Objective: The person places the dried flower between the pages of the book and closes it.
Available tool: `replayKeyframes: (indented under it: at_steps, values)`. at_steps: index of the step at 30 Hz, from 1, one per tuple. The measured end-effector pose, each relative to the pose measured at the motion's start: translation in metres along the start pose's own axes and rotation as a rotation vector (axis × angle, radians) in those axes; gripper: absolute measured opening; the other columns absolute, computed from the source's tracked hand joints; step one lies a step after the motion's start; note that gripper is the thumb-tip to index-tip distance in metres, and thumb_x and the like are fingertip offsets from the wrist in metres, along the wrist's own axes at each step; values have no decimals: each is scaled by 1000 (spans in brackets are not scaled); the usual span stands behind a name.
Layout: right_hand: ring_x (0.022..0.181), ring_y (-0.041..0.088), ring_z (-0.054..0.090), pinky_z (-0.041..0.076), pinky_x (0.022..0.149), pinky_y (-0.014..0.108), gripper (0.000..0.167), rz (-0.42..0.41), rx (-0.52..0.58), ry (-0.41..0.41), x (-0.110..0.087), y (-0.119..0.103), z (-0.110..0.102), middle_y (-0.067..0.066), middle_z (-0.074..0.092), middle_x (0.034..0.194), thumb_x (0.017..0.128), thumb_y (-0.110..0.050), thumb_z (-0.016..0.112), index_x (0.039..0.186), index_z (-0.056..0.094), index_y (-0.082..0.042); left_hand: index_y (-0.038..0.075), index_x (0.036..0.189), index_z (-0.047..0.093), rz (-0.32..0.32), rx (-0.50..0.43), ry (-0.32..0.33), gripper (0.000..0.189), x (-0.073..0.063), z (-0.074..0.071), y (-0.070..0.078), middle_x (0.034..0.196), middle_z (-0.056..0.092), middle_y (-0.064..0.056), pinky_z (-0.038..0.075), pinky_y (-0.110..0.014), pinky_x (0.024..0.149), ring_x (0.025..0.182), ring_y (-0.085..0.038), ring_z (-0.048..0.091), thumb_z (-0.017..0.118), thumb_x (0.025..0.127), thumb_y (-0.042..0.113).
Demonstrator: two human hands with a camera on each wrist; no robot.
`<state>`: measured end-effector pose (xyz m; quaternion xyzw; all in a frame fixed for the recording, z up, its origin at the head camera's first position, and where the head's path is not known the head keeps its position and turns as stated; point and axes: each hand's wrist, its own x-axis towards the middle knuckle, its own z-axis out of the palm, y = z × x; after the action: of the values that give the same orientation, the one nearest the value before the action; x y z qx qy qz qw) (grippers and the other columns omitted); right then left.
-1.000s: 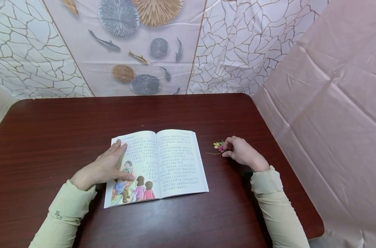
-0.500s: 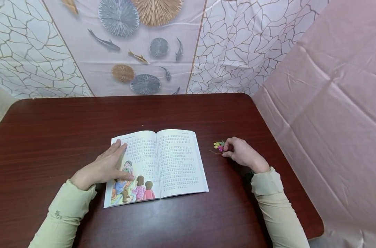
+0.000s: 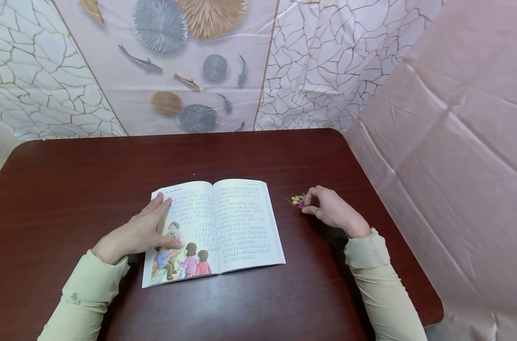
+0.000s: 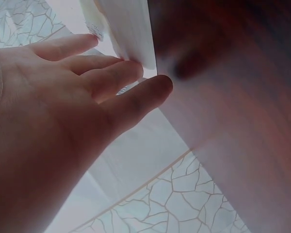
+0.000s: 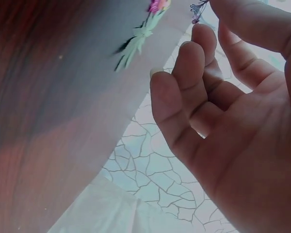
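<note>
My left hand (image 3: 140, 233), fingers spread, lies over the left page of the open book (image 3: 247, 222), left of centre. My right hand (image 3: 332, 210), right of centre, looks to be pinching a thin sprig (image 5: 198, 8) at the fingertips, just beside small flowers (image 3: 295, 201) on the table (image 3: 241, 156). Step, I'd judge: picking up the sprig; next calls for a light lift, flowers undisturbed. Table edge slants down frame right; room at upper middle, lower middle.

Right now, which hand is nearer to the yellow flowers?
Right. The right hand is just beside the yellow flowers; the left hand is farther off, on the left page of the book.
</note>
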<state>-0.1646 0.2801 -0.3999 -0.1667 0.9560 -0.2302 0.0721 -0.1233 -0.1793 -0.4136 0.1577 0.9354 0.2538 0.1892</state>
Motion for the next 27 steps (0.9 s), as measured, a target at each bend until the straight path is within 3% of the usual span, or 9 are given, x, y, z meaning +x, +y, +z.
replayKeyframes:
  at_steps: [10, 27]
  values:
    - [80, 18, 55, 45, 74, 35, 16, -1, 23, -16, -1, -13, -2, 0, 60, 87, 85, -13, 77, 85, 61, -13, -8, 150, 19, 23, 11, 13, 118, -4, -1, 3, 157, 2, -30, 21, -68, 106, 144, -46, 8, 76, 73, 61]
    - [75, 15, 53, 46, 69, 30, 18, -92, 23, -26, 6, -49, 9, -2, 55, 83, 85, -13, 76, 84, 58, -14, -9, 150, 20, 70, -3, 7, 116, -11, -2, 10, 157, 4, -32, 21, -68, 106, 144, -46, 8, 76, 74, 60]
